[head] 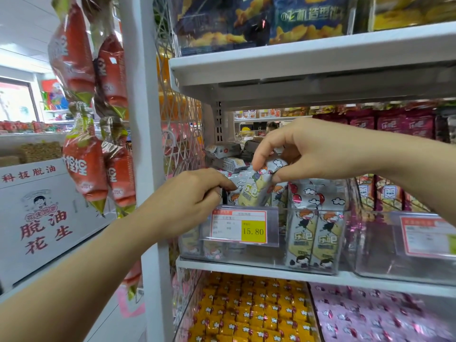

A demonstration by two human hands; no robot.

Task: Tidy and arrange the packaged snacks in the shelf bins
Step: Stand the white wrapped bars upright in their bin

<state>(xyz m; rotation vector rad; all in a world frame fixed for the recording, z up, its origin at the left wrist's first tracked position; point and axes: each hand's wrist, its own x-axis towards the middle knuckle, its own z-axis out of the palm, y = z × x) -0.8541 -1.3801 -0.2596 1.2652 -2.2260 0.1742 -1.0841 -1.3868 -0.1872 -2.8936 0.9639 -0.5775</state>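
Note:
A clear plastic shelf bin (pixel 345 243) on the middle shelf holds several silver-and-yellow snack packets (pixel 313 233), some standing upright at its front right. My right hand (pixel 303 151) pinches one such packet (pixel 256 191) by its top, tilted, above the bin's left part. My left hand (pixel 197 191) reaches into the bin's left side, fingers curled round the edge of a packet there. More packets lie loose further back in the bin (pixel 229 156). A price tag reading 15.80 (pixel 240 227) hangs on the bin's front.
Orange carrot-shaped snack bags (pixel 84 154) hang on the white upright at the left. Another clear bin (pixel 407 257) with a price tag stands to the right. Yellow (pixel 249 312) and pink candies (pixel 382 319) fill the shelf below. Blue chip bags (pixel 308 18) sit above.

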